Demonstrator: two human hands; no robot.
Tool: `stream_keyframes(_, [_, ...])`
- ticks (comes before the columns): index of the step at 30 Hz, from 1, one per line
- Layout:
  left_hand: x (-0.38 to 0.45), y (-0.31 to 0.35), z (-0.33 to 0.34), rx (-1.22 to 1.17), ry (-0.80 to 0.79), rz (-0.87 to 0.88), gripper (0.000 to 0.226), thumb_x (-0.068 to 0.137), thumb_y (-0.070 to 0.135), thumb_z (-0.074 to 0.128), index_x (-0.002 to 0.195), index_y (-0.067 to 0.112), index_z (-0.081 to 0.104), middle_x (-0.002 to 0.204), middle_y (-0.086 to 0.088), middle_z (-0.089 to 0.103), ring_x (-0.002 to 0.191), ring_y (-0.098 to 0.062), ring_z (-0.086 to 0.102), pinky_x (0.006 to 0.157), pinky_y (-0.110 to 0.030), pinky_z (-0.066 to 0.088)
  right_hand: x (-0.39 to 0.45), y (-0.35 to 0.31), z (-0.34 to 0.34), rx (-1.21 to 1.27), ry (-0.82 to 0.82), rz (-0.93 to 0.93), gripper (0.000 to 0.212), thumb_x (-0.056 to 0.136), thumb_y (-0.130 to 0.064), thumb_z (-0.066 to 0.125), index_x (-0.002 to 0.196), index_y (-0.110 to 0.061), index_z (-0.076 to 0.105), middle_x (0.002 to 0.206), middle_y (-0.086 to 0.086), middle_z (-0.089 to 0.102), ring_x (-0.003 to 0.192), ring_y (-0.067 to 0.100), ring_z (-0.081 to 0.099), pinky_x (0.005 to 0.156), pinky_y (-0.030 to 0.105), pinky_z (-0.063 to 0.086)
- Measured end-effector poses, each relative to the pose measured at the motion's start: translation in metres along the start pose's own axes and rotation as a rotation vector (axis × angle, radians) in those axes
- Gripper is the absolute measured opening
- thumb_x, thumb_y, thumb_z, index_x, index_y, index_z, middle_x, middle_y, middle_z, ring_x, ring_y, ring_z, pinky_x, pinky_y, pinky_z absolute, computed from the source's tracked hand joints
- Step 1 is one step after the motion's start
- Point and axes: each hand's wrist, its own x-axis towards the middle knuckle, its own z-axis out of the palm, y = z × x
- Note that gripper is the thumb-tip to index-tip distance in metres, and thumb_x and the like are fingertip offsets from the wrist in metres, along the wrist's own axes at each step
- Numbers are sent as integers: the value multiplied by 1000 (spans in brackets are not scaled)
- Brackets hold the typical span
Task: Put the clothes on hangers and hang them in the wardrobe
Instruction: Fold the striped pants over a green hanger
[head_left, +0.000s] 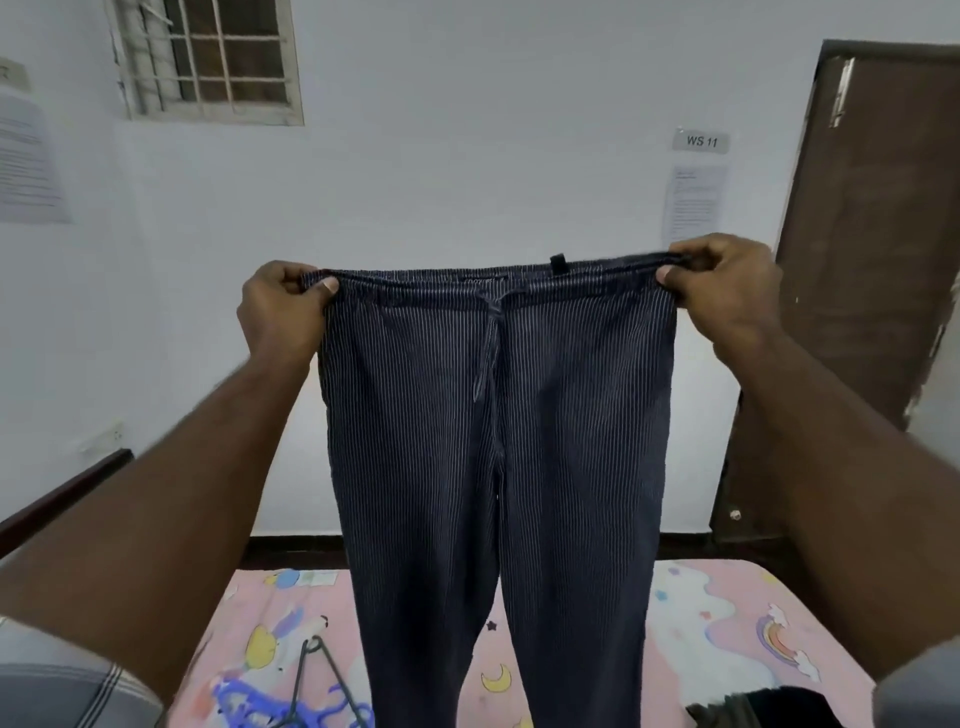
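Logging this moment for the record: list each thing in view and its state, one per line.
Striped trousers: held up by the waistband, hanging straight, not on a hanger.
Left hand: shut on the waistband.
Right hand: shut on the waistband.
Dark hanger: lying on the bed, unused.
Brown door: open or shut, unclear.

A pair of dark pinstriped trousers (493, 441) hangs in front of the camera, stretched wide by the waistband. The left hand (283, 306) pinches the waistband's left end and the right hand (722, 291) pinches its right end, both arms reaching forward. A drawstring (488, 353) dangles down the middle of the front. The legs fall toward a bed with a pink cartoon sheet (727, 623). On the sheet, lower left, lie a dark wire hanger (317, 670) and blue plastic hangers (291, 709). Behind are a white wall (467, 156), a barred window (208, 57), a sign reading "WS 11" (701, 141) and a brown door (878, 234).
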Motion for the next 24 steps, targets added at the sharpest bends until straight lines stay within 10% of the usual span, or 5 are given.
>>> stream_keyframes(5, [-9, -31, 10, 141, -115, -133, 17, 74, 29, 83, 80, 20, 69, 82, -2, 72, 69, -19, 67, 63, -28, 54, -16, 15, 17, -42, -82, 202, 21, 72, -5, 82, 75, -23, 72, 79, 9, 74, 69, 23, 74, 61, 34, 62])
stream_keyframes(13, [-24, -76, 22, 146, -224, -366, 17, 72, 11, 83, 70, 10, 66, 81, -13, 72, 78, -31, 74, 76, -49, 63, -49, 47, 43, 97, -220, 542, 22, 76, 10, 74, 89, -7, 69, 80, 12, 69, 59, 18, 66, 46, 25, 52])
stream_keyframes(24, [-49, -65, 41, -45, -338, -498, 18, 75, -2, 80, 89, -6, 70, 93, -23, 72, 83, -34, 74, 76, -45, 63, -99, 35, 74, 418, -353, 742, 22, 80, 9, 73, 96, -4, 66, 71, 8, 71, 59, 18, 69, 57, 30, 59])
